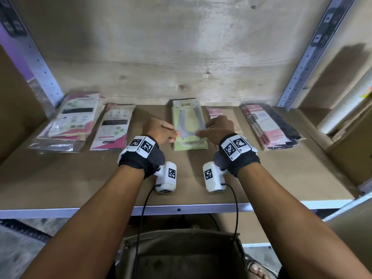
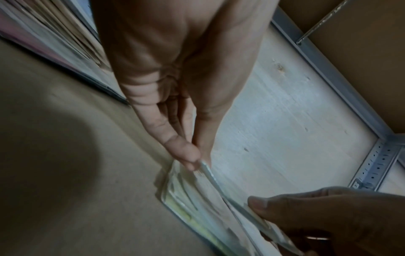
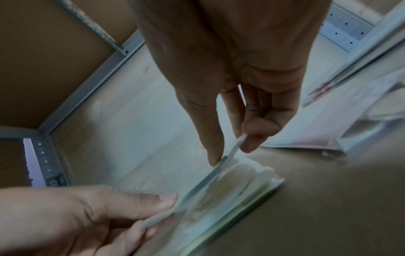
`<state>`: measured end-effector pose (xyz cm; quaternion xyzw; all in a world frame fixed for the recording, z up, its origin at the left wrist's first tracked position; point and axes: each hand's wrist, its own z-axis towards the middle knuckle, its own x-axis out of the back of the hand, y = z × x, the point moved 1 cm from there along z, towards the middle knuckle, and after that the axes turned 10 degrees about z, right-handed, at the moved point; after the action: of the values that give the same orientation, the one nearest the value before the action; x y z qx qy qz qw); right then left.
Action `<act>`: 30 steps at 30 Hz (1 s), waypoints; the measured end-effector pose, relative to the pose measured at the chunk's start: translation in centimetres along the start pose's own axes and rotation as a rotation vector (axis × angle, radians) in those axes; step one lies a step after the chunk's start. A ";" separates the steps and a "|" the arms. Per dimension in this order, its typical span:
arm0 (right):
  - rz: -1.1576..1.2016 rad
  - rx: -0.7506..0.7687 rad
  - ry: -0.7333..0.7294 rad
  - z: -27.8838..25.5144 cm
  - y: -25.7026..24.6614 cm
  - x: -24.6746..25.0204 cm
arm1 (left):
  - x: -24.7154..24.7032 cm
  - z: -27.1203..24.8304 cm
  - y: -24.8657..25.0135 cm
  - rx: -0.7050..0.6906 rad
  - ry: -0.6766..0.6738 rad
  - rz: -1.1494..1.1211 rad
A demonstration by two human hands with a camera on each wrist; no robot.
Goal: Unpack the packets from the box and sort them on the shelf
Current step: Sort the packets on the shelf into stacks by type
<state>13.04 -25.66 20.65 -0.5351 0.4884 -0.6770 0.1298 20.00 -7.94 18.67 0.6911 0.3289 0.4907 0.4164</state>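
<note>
A light-green packet (image 1: 188, 119) marked "ENE" lies on top of a small green stack (image 1: 190, 144) in the middle of the shelf (image 1: 80, 178). My left hand (image 1: 161, 130) pinches the packet's left edge (image 2: 205, 168) between thumb and fingers. On the opposite edge (image 3: 235, 147), my right hand (image 1: 218, 128) pinches it the same way. The packet's near end is lifted slightly above the stack (image 3: 236, 194). Both wrists hover just over the shelf board.
Other stacks line the back of the shelf: pink-and-white packets (image 1: 70, 119) far left, a white-and-pink pile (image 1: 112, 127), a pink packet (image 1: 215, 112) behind my right hand, dark-and-pink packets (image 1: 271, 127) at right. Metal uprights (image 1: 302, 63) frame the bay. An open box (image 1: 181, 256) sits below.
</note>
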 end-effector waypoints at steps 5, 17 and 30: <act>-0.116 -0.052 -0.064 0.0 -0.6 -0.1 | -0.5 0.1 0.4 0.059 -0.035 0.059; -0.180 -0.068 -0.116 0.1 -0.7 -0.3 | -0.7 -0.1 0.2 0.090 -0.087 0.119; -0.221 -0.036 -0.078 -0.3 -0.7 -0.4 | 1.2 0.7 0.5 0.077 0.007 0.143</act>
<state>13.19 -24.93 21.00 -0.6139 0.4331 -0.6569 0.0633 21.03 -7.29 19.50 0.7266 0.2987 0.5085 0.3525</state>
